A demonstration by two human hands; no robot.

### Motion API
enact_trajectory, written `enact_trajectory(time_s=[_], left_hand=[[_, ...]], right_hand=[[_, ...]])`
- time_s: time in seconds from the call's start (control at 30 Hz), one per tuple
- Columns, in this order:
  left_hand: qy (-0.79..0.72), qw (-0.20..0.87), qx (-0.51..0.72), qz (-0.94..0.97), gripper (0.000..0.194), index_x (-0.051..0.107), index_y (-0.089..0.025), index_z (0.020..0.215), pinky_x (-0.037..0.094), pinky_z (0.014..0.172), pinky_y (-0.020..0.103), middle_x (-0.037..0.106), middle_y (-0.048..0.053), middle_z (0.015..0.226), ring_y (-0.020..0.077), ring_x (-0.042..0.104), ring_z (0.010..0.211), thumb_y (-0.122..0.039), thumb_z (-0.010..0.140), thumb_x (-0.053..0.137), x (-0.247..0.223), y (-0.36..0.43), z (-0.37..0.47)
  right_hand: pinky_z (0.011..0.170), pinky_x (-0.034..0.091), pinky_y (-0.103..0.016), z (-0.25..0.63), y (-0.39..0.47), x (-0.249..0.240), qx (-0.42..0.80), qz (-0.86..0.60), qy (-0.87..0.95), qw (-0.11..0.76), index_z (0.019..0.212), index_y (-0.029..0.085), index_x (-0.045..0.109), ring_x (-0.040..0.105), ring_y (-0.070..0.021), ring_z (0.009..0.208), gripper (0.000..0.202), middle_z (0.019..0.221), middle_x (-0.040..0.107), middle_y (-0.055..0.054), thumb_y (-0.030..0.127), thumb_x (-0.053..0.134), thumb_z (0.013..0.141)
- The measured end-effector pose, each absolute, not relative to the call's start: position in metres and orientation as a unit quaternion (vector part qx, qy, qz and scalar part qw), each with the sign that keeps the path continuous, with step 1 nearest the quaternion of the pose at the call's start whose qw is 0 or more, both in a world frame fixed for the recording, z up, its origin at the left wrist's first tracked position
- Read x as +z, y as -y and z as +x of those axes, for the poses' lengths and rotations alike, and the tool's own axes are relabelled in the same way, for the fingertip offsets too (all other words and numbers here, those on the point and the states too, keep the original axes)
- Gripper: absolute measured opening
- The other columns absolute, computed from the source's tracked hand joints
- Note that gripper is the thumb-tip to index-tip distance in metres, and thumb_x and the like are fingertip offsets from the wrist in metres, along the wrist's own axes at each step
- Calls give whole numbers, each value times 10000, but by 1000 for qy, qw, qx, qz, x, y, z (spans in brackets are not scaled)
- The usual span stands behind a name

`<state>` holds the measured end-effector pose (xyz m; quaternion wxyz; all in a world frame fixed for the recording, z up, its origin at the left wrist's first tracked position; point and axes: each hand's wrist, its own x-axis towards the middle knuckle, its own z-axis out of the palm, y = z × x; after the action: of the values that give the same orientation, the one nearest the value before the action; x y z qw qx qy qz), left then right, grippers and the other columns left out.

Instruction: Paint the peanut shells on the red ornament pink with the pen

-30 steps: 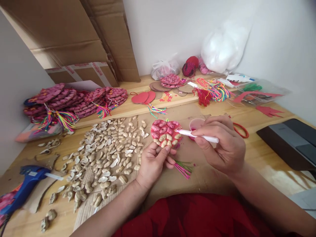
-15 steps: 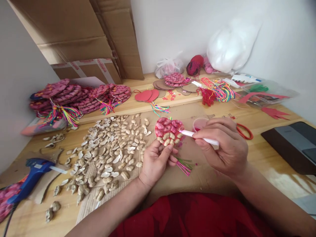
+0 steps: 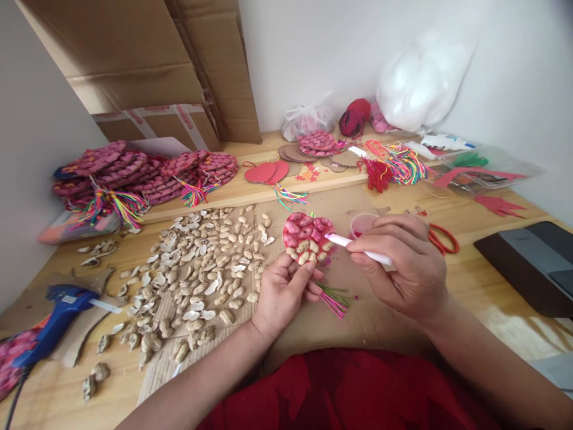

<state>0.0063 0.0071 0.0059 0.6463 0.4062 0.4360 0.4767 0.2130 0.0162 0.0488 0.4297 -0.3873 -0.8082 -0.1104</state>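
My left hand [image 3: 284,292] pinches the lower edge of a round red disc [image 3: 308,230] covered with peanut shells. The shells on its upper part are pink, and those near my thumb are plain tan. Green and pink strings [image 3: 333,301] hang below the disc. Between the thumb and fingers of my right hand [image 3: 403,263] is a white marker-like pen [image 3: 376,257], its pink tip at the disc's right side. A small clear cup [image 3: 362,224] with something pink in it stands behind that hand, partly hidden.
Many loose peanut shells [image 3: 197,275] cover the cardboard on the left, beside a blue glue gun [image 3: 67,310]. Behind lie stacked pink discs [image 3: 111,170], red discs [image 3: 266,172] and coloured tassels [image 3: 405,164]. A dark device [image 3: 528,263] lies at the right.
The disc has shifted very slightly to the right in my left hand. My right hand and the pen have moved slightly left, with the tip still at the disc's right side.
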Motion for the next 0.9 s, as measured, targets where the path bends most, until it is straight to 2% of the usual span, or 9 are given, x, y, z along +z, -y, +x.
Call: enact_trajectory(time_s=[0.47,0.9], left_hand=[[-426,647,481,409,290,631,-137,922,560,452,188,753,28,736,102,663,485,-376,839,771,4,-9,6],[-426,648,482,408,303,637,-140,911,559,449,184,759,32,735,101,663,481,-391,827,785,4,-9,6]], right_hand=[[883,474,-405,210,-15,51,-114,-390,794,452,956,228,688,663,-228,954,116,828,729,-21,187,698,848],[888,474,-414,212,-17,49,-105,-390,798,447,970,237,691,664,-231,963,135,838,730,-21,193,705,843]])
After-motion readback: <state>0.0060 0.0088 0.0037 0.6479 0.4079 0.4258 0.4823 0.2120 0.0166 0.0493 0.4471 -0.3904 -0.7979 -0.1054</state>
